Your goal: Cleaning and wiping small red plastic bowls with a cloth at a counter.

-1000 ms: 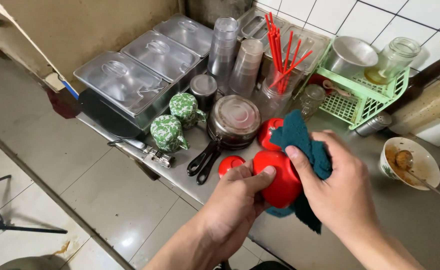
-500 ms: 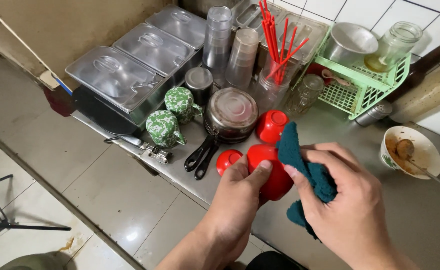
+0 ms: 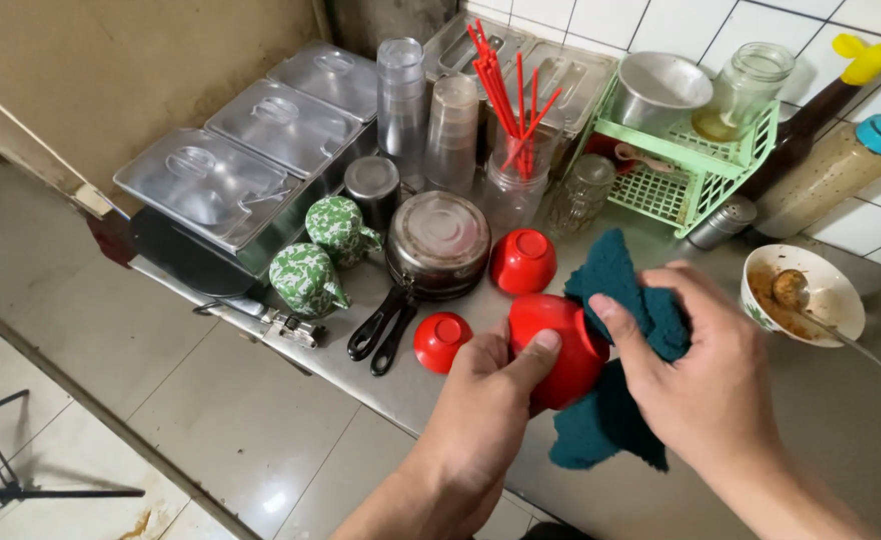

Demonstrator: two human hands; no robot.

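Note:
My left hand [image 3: 485, 400] grips a red bowl [image 3: 558, 345] above the front edge of the steel counter [image 3: 820, 420]. My right hand [image 3: 705, 370] presses a dark teal cloth [image 3: 615, 290] against the bowl's right side; the cloth also hangs below it. Two more red bowls sit upside down on the counter: a small one [image 3: 442, 340] just left of my left hand, another [image 3: 523, 260] behind the held bowl.
A lidded pan [image 3: 438, 240] with black handles and two green patterned pots [image 3: 322, 250] stand at left. Lidded steel trays [image 3: 250, 160], stacked plastic cups [image 3: 425, 110], red straws in a jar [image 3: 510, 100], a green basket [image 3: 695, 170], sauce bottles and a dirty bowl with a spoon [image 3: 800, 295] fill the back.
The cloth has shifted around the held red bowl and now bunches behind and under it. Both hands stay on bowl and cloth; the view has drifted slightly.

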